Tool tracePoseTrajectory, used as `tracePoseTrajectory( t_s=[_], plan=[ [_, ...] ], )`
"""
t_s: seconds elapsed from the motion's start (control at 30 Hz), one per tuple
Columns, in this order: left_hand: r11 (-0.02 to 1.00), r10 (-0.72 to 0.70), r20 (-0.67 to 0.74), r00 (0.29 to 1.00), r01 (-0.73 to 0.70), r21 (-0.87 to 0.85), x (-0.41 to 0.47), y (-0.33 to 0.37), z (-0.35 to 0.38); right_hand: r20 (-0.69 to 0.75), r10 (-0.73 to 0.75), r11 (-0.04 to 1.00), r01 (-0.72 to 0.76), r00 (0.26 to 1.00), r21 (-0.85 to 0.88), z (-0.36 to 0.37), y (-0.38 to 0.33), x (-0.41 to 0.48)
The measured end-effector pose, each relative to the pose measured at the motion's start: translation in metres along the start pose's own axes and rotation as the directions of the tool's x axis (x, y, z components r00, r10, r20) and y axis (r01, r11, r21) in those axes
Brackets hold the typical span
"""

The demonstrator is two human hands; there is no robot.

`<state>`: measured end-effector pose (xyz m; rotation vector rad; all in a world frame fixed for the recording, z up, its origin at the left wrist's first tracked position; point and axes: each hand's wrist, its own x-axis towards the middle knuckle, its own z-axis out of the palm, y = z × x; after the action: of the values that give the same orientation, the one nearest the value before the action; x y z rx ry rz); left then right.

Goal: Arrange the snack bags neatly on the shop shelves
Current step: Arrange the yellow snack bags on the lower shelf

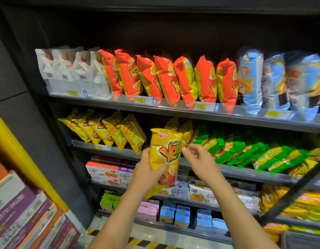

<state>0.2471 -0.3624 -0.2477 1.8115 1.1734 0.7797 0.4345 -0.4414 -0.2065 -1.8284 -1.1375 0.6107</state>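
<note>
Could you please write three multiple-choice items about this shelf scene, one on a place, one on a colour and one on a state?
1. Where do the green bags lie?
A. top shelf
B. second shelf, right of the gap
C. bottom shelf

2. What colour are the bags at the left end of the top shelf?
A. white
B. green
C. purple

3. How is the yellow bag held?
A. lying on the floor
B. pinched between two boxes
C. gripped in the left hand

Answers: 1 B, they sit right of the yellow bags one level down; 2 A, the white bags stand there; 3 C, left fingers wrap it while the right hand touches its edge.
</note>
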Motion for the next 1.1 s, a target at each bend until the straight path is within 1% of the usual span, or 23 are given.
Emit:
tracePoseTrajectory(
  t_s=[0.07, 0.13, 0.17, 0.23, 0.27, 0.3, 0.33, 0.4, 0.47, 0.53, 0.6, 0.67, 0.73, 0.8, 0.87, 0.93, 1.0, 1.03, 1.1],
  plan=[
    [0.996, -0.023, 0.026, 0.999, 0.026, -0.087, -0.005, 0.012, -0.001, 0.109, 0.088, 0.993, -0.096, 0.99, 0.073, 0.001, 0.003, -0.001],
    [0.987, -0.043, 0.059, 0.997, 0.051, -0.151, -0.01, 0.023, -0.001, 0.209, 0.136, 0.955, -0.184, 0.968, 0.231, 0.006, 0.01, -0.005],
    [0.982, -0.047, 0.082, 0.996, 0.061, -0.178, -0.013, 0.029, 0.0, 0.251, 0.157, 0.914, -0.237, 0.955, 0.328, 0.01, 0.015, -0.008],
    [0.97, -0.052, 0.122, 0.991, 0.079, -0.23, -0.018, 0.04, 0.003, 0.3, 0.203, 0.785, -0.338, 0.932, 0.519, 0.016, 0.024, -0.012],
    [0.965, -0.055, 0.14, 0.989, 0.089, -0.246, -0.021, 0.044, 0.004, 0.302, 0.21, 0.726, -0.355, 0.93, 0.589, 0.019, 0.028, -0.014],
    [0.963, -0.058, 0.159, 0.985, 0.098, -0.25, -0.023, 0.047, 0.005, 0.29, 0.204, 0.691, -0.347, 0.935, 0.634, 0.021, 0.031, -0.017],
    [0.963, -0.06, 0.185, 0.981, 0.106, -0.249, -0.026, 0.05, 0.006, 0.267, 0.197, 0.676, -0.328, 0.943, 0.66, 0.021, 0.032, -0.02],
    [0.977, -0.054, 0.218, 0.974, 0.097, -0.191, -0.029, 0.053, 0.005, 0.221, 0.197, 0.66, -0.296, 0.955, 0.69, 0.022, 0.033, -0.028],
    [0.982, -0.057, 0.266, 0.962, 0.101, -0.158, -0.03, 0.051, 0.0, 0.22, 0.225, 0.605, -0.313, 0.949, 0.732, 0.022, 0.038, -0.032],
    [0.949, -0.092, 0.336, 0.937, 0.185, -0.256, -0.033, 0.053, -0.006, 0.252, 0.255, 0.519, -0.352, 0.934, 0.779, 0.021, 0.045, -0.036],
    [0.883, -0.135, 0.355, 0.925, 0.275, -0.381, -0.035, 0.058, -0.011, 0.287, 0.276, 0.452, -0.388, 0.917, 0.804, 0.023, 0.05, -0.039],
    [0.808, -0.172, 0.348, 0.922, 0.334, -0.486, -0.036, 0.061, -0.011, 0.306, 0.286, 0.424, -0.406, 0.908, 0.809, 0.027, 0.053, -0.043],
    [0.768, -0.198, 0.349, 0.916, 0.367, -0.526, -0.036, 0.063, -0.01, 0.323, 0.299, 0.403, -0.425, 0.898, 0.81, 0.028, 0.053, -0.045],
    [0.773, -0.204, 0.36, 0.911, 0.375, -0.512, -0.038, 0.067, -0.011, 0.326, 0.302, 0.405, -0.43, 0.896, 0.807, 0.028, 0.053, -0.046],
    [0.798, -0.203, 0.377, 0.904, 0.376, -0.471, -0.041, 0.072, -0.011, 0.298, 0.306, 0.44, -0.412, 0.904, 0.798, 0.026, 0.051, -0.045],
    [0.828, -0.21, 0.415, 0.885, 0.387, -0.407, -0.042, 0.074, -0.008, 0.256, 0.299, 0.523, -0.382, 0.919, 0.762, 0.026, 0.043, -0.046],
    [0.835, -0.24, 0.439, 0.866, 0.415, -0.362, -0.042, 0.077, -0.003, 0.203, 0.257, 0.638, -0.324, 0.945, 0.699, 0.026, 0.033, -0.048],
    [0.848, -0.255, 0.414, 0.874, 0.408, -0.34, -0.042, 0.077, 0.001, 0.177, 0.239, 0.691, -0.295, 0.955, 0.66, 0.027, 0.028, -0.049],
    [0.903, -0.276, 0.292, 0.916, 0.352, -0.247, -0.04, 0.076, 0.009, 0.149, 0.234, 0.762, -0.276, 0.961, 0.586, 0.025, 0.019, -0.051]
  ],
)
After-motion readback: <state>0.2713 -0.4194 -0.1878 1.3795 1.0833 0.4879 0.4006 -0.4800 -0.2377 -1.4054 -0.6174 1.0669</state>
